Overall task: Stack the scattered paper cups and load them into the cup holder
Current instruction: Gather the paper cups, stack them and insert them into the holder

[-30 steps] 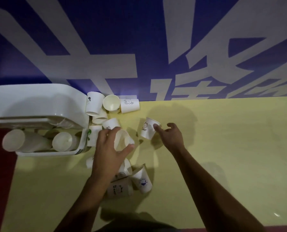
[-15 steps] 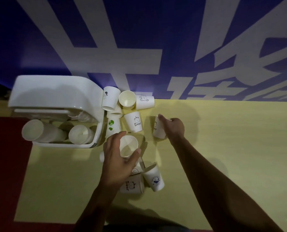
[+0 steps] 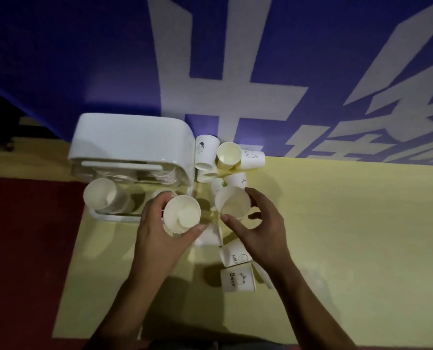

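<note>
Aloft, two cups (image 3: 182, 214), left hand (image 3: 157, 238), right hand (image 3: 258, 233)

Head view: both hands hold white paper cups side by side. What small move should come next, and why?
Probably nest them: the right hand lowers its white paper cup into the open-mouthed white paper cup gripped by the left hand. Both face up, close together, not yet stacked.

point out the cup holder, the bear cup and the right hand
cup holder (image 3: 132, 140): head view, on its white top cover.
bear cup (image 3: 238, 277): head view, on its printed side wall.
right hand (image 3: 263, 233): head view, on the back of the hand.
</note>
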Motion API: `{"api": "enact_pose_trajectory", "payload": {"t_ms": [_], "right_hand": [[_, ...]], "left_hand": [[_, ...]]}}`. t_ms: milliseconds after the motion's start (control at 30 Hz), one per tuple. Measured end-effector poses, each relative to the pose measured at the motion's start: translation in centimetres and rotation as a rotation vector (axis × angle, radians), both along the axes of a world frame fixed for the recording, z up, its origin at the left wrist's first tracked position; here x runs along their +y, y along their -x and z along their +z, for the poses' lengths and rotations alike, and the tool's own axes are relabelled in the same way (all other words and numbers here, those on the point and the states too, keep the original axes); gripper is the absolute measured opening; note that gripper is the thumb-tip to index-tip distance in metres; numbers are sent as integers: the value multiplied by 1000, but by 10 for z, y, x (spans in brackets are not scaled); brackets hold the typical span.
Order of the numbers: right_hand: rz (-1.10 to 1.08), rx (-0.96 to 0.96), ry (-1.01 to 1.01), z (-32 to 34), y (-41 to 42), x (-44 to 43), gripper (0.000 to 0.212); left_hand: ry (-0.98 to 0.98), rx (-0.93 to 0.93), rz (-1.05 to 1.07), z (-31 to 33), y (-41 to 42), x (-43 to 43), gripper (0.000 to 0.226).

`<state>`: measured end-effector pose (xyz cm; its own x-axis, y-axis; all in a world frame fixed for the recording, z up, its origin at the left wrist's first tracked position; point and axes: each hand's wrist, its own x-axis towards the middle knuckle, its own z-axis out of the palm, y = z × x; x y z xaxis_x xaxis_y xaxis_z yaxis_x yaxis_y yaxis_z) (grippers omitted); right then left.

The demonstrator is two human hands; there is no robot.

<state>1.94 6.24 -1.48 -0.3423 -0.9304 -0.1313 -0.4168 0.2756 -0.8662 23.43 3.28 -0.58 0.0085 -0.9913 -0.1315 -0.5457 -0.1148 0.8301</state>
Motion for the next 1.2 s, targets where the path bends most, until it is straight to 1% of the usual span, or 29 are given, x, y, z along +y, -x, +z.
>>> {"api": "enact_pose_trajectory", "payload": {"t_ms": [133,300,433,700,833,933,1033,1100,1200], "right_hand": [[-21,-45,47,4,-45,-5,62],[-63,-66,44,2,-75,-9,65],[-97,-91,66,4,-83,-10,64],[-144,-86,24,4,-83,-11,60],[-127,-80,26,5,-84,-12,57],[-121,-83,27,5,-87,-14,60],[-97,-87,52,5,-94,-18,63],[-73,-85,85,6,-101,-23,63],[-31,-97,125,3,-116,-30,62]], "left_hand": [[36,-41,6,-1,-42,-6,77],[84,-13,-9,-6,-69,-23,75],[69,-33,-56,-17,-70,-41,76],[-13,-289,-283,-56,-61,-64,81],[-35,-337,-305,-68,-57,-65,83],[-17,-366,-306,-72,-52,-64,83],[-37,-361,-291,-72,-50,-68,78],[-79,-340,-296,-72,-51,-71,80],[-156,-173,-297,-68,-60,-70,93]]}}
